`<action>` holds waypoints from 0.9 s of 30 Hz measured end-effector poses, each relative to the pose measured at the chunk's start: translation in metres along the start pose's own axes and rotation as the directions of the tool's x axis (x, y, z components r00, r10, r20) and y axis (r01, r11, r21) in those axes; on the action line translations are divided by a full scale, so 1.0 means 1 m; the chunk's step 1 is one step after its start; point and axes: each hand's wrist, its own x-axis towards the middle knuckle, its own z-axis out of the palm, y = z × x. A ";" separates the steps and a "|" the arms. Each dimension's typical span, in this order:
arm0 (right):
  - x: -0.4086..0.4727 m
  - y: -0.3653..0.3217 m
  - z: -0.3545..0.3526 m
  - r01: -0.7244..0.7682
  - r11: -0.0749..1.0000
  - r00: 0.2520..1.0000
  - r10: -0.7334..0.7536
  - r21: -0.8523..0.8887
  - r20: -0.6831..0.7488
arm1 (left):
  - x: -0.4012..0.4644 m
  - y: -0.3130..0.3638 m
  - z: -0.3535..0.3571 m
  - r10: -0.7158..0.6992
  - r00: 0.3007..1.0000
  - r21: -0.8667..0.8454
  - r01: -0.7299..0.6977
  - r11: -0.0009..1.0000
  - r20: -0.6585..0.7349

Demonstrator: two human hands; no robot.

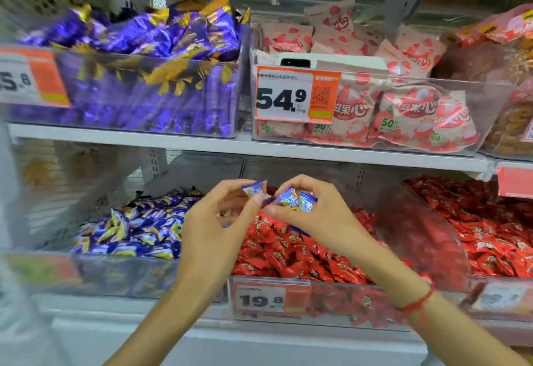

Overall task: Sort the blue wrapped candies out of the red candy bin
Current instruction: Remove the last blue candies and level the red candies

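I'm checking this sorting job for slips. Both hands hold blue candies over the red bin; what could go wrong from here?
1. The right hand pinches several blue candies at its fingertips; one may slip back into the red bin.
2. The left hand pinches another candy by its edge, a weak hold if the hands are passing candies across.
3. A blue wrapper shows under the right hand and might be missed.

Shelf (259,146) overhangs bin (288,285) (open-topped) — reachable.
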 end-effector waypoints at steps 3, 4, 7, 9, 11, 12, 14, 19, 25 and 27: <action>0.018 -0.005 0.044 0.133 0.985 0.987 -0.141 -0.114 -0.073 | 0.012 -0.012 -0.047 0.004 0.990 0.073 0.006 0.997 -0.139; 0.024 -0.007 0.059 0.187 0.960 0.977 -0.205 -0.208 -0.066 | 0.017 -0.019 -0.061 -0.006 0.986 0.115 0.025 0.993 -0.164; 0.045 -0.017 0.101 0.277 0.814 0.956 -0.287 -0.510 0.060 | 0.033 -0.043 -0.094 -0.046 0.985 0.247 0.087 0.965 -0.166; 0.059 -0.015 0.120 0.298 0.740 0.954 -0.258 -0.603 0.155 | 0.038 -0.057 -0.106 -0.108 0.989 0.391 0.139 0.910 -0.101; 0.068 -0.008 0.128 0.277 0.688 0.956 -0.131 -0.671 0.262 | 0.039 -0.066 -0.114 -0.185 0.981 0.505 0.190 0.842 -0.061; 0.069 -0.004 0.127 0.269 0.644 0.950 -0.055 -0.716 0.307 | 0.038 -0.068 -0.117 -0.207 0.977 0.530 0.204 0.823 -0.054; 0.063 0.003 0.117 0.272 0.609 0.943 -0.014 -0.745 0.333 | 0.034 -0.067 -0.120 -0.212 0.976 0.531 0.201 0.823 -0.042; 0.013 0.016 0.070 0.334 0.740 0.941 -0.295 -0.583 0.164 | 0.018 -0.047 -0.094 -0.050 0.998 0.572 0.015 0.820 0.045; -0.035 0.060 -0.019 0.106 0.716 0.978 -0.202 -0.690 -0.059 | 0.006 -0.027 -0.009 0.195 0.857 0.515 -0.452 0.729 0.477; -0.042 0.075 -0.042 -0.027 0.691 0.995 -0.053 -0.723 -0.089 | 0.011 -0.024 0.026 0.127 0.799 0.489 -0.476 0.731 0.588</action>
